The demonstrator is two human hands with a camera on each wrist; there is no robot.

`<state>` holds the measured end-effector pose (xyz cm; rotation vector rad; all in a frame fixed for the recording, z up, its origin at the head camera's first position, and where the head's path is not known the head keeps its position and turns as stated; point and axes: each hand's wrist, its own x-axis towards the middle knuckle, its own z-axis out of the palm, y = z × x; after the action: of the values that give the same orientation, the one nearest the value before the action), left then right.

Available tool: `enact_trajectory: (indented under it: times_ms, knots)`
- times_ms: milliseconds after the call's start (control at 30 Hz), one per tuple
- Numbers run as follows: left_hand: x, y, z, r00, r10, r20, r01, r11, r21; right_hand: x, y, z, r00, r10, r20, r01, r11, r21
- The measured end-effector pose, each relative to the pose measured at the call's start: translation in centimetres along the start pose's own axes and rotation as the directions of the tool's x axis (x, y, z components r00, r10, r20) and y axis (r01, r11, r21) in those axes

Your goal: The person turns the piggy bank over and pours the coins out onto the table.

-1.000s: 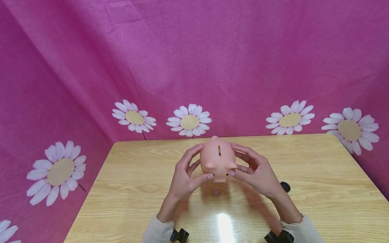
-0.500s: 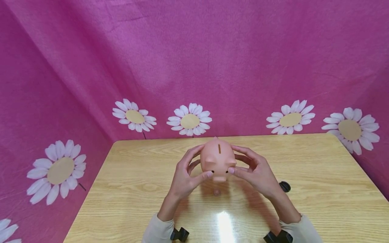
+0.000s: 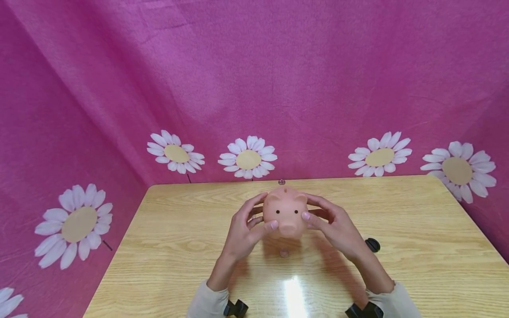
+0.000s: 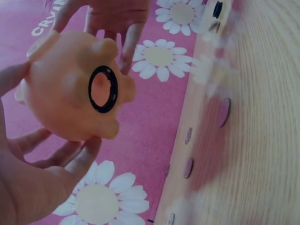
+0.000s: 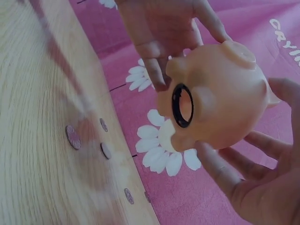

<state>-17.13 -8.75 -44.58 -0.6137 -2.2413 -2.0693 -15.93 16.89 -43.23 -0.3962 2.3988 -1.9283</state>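
A pink piggy bank is held up above the table between both hands, its snout and two black eyes facing me in the head view. My left hand grips one side, thumb by the snout. Opposite it, my right hand grips the other side with its thumb near an eye. The left wrist view shows the underside, where a black ring rims an open round hole between the stubby feet. Several coins lie on the table below, among them one coin in front of the pig and another coin beneath it.
A round black plug lies on the wooden table beside the right wrist. One coin is at the table's far edge. Behind hangs a magenta cloth printed with white daisies.
The piggy bank has tipped back between the hands: its face has come up into view and the slot on its back has turned away. A coin at the far edge now shows.
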Motion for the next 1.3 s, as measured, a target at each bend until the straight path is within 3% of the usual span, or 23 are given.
enact_trajectory:
  times_ms: [133, 333, 500, 767, 1000, 1300]
  knots:
    - [-0.08, 0.00, 0.18, 0.994, -0.098, -0.042, 0.100, 0.994, 0.047, -0.02, 0.11, -0.08, 0.999, 0.019, 0.028, -0.017, 0.998, -0.057]
    - [-0.03, -0.04, 0.44, 0.976, -0.200, -0.085, 0.212, 0.961, 0.176, 0.15, 0.30, 0.37, 0.996, 0.084, 0.040, -0.084, 0.996, 0.003]
    - [0.09, -0.23, 0.64, 0.962, -0.260, -0.080, 0.271, 0.945, 0.182, 0.22, 0.23, 0.65, 0.991, 0.127, 0.031, -0.126, 0.992, -0.017]
    - [0.07, -0.34, 0.69, 0.955, -0.289, -0.061, 0.295, 0.938, 0.180, 0.32, 0.46, 0.72, 0.984, 0.168, 0.053, -0.170, 0.985, 0.034]
    - [0.13, -0.32, 0.49, 0.958, -0.283, -0.051, 0.287, 0.935, 0.209, 0.30, 0.53, 0.48, 0.990, 0.132, 0.043, -0.131, 0.991, -0.033]
    - [0.03, -0.13, 0.17, 0.971, -0.238, -0.025, 0.239, 0.953, 0.187, 0.09, 0.56, 0.25, 0.995, 0.082, 0.052, -0.082, 0.997, 0.000]
